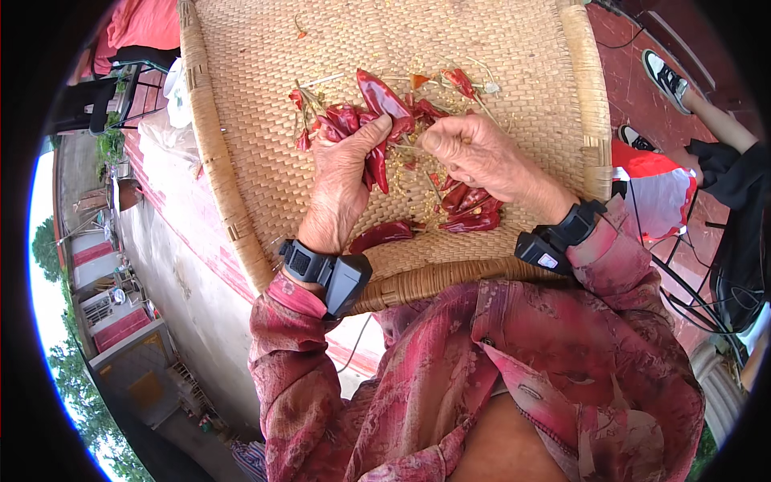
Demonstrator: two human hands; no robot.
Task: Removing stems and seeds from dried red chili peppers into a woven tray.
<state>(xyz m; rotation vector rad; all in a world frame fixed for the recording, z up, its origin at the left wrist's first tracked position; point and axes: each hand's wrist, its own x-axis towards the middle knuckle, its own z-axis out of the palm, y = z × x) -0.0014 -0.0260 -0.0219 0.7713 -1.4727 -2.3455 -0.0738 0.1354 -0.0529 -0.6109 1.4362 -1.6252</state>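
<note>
A large glossy dried red chili (380, 99) is pinched under the thumb of my left hand (346, 156), with more red chilies bunched in and beneath the fingers. My right hand (482, 153) has thumb and forefinger closed by the chili's stem end, around what looks like its thin pale stem (405, 146). Both hands are over a woven basket tray (253, 120). Several chilies (473, 211) lie under my right wrist, and a single chili (385, 235) rests near the tray's front. Loose yellow seeds, stems and torn red bits are scattered around the hands.
The tray's raised wicker rim (226, 199) runs along its sides and front. Black devices (348, 280) are strapped on both wrists. A person's leg and sneaker (665, 81) are at the right, near a red and white bag (653, 193). A clear plastic bag (168, 141) lies left.
</note>
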